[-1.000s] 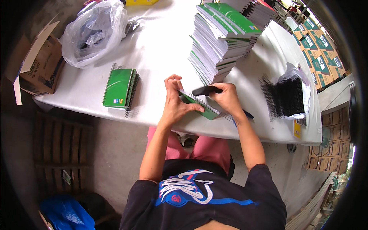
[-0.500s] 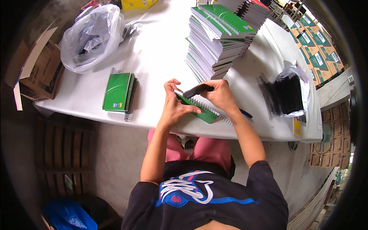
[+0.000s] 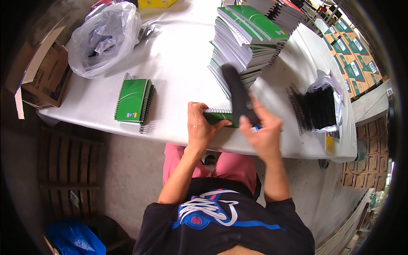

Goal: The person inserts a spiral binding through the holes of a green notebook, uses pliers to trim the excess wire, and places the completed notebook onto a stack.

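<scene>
My left hand [image 3: 199, 127] is closed on a small green spiral notebook [image 3: 217, 117] at the table's front edge, thumb on top and fingers behind. The notebook's wire coil points away from me. In my right hand [image 3: 263, 129] is a long black tool [image 3: 238, 91] with a bit of blue near its lower end. It is tilted up and blurred by motion, so its exact kind cannot be made out. It crosses in front of the notebook's right part and hides it. To the left lies a small pile of bound green notebooks [image 3: 134, 100].
Tall stacks of green-covered notebooks [image 3: 259, 25] stand at the back. At the right lies a bundle of black wire coils [image 3: 318, 106] on plastic. A clear plastic bag [image 3: 104, 40] and an open cardboard box [image 3: 49, 80] are at the left. Stacked cartons [image 3: 352, 51] stand beyond the table.
My right hand has drawn the black tool away from the coil and swung it upright. The notebook has turned, its coil now roughly level. My left hand has shifted slightly right and nearer.
</scene>
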